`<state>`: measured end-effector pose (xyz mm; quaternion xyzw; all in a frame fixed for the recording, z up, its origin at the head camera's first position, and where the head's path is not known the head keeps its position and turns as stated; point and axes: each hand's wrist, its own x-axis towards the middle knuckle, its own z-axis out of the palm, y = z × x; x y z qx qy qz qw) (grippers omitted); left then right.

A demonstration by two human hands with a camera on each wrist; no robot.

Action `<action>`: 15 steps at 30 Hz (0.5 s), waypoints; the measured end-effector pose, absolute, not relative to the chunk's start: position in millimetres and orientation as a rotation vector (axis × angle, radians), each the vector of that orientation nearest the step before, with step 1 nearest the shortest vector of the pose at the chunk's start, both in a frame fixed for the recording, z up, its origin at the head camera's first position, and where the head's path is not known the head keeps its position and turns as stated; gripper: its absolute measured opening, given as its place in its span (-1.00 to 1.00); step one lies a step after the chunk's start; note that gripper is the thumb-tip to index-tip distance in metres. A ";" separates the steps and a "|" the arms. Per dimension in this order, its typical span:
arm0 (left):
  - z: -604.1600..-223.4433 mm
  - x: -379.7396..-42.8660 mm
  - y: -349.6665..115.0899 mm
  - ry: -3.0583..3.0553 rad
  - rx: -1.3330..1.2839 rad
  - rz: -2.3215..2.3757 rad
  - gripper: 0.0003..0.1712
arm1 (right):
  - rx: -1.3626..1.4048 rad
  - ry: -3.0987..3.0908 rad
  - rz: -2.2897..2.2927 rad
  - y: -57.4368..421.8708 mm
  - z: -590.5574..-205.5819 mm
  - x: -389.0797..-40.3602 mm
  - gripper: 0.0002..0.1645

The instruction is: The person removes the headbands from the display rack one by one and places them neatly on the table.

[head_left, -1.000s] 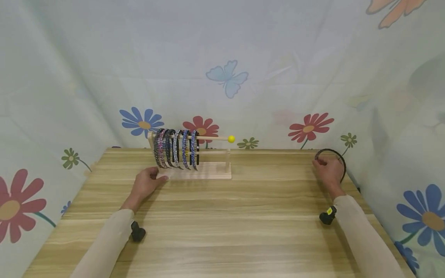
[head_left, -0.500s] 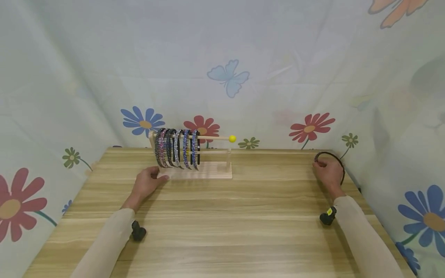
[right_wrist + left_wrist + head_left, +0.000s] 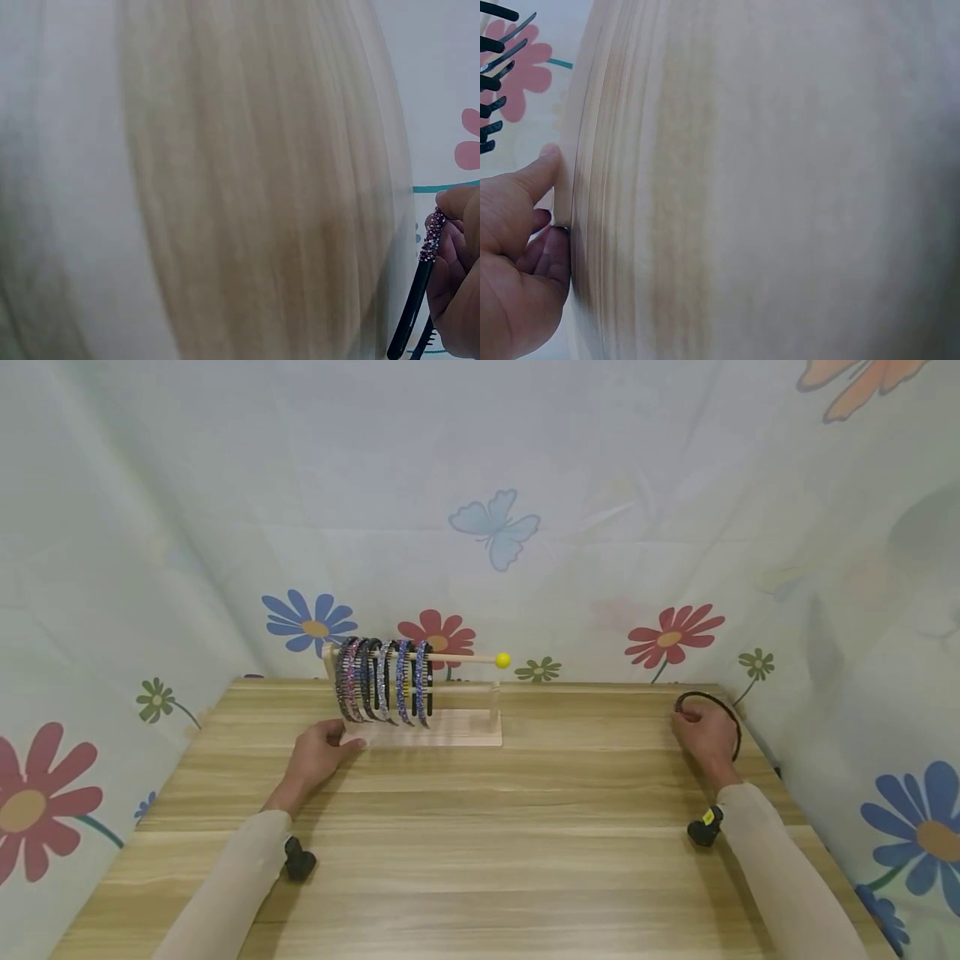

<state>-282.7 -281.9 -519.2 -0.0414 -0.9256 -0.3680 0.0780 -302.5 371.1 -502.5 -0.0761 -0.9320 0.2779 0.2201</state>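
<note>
A wooden rack (image 3: 450, 737) stands at the back left of the table, with several glittery toothed headbands (image 3: 421, 685) hung in a row over its rods. My left hand (image 3: 318, 753) grips the left end of its base. In the left wrist view the thumb (image 3: 540, 169) lies along the base and the other fingers curl at its end. Far to the right, my right hand (image 3: 707, 735) pinches one end of a black headband (image 3: 738, 727), whose arc loops behind the hand. Pink and silver beads (image 3: 432, 240) on it show in the right wrist view.
The upper rod ends on the right in a yellow ball (image 3: 503, 660). A flower-printed curtain (image 3: 585, 593) hangs behind the wood-grain table (image 3: 525, 827) and along both sides.
My right hand has shifted slightly left, and the headband in it has tipped a little lower. My left hand keeps its place on the rack's base.
</note>
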 end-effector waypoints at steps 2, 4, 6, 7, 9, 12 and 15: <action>-519.7 -282.9 -281.9 -2.769 -0.125 -1.105 -0.64 | -0.215 -2.576 0.771 370.1 -501.8 -301.6 -0.72; -519.8 -282.7 -282.1 -2.769 -0.125 -1.105 -0.65 | -0.216 -2.569 0.773 369.5 -501.8 -300.1 -0.72; -519.8 -282.8 -281.9 -2.766 -0.129 -1.109 -0.65 | -0.224 -2.567 0.767 369.5 -502.9 -299.4 -0.72; -519.8 -282.8 -281.8 -2.763 -0.132 -1.111 -0.65 | -0.227 -2.570 0.762 369.5 -503.5 -299.1 -0.71; -519.8 -282.8 -281.9 -2.757 -0.143 -1.109 -0.62 | -0.239 -2.574 0.755 369.8 -505.2 -299.3 -0.70; -519.6 -282.7 -282.1 -2.746 -0.160 -1.108 -0.55 | -0.258 -2.578 0.750 369.5 -506.6 -300.1 -0.68; -518.6 -282.0 -282.3 -2.745 -0.163 -1.110 -0.55 | -0.255 -2.576 0.752 368.6 -506.6 -300.5 -0.68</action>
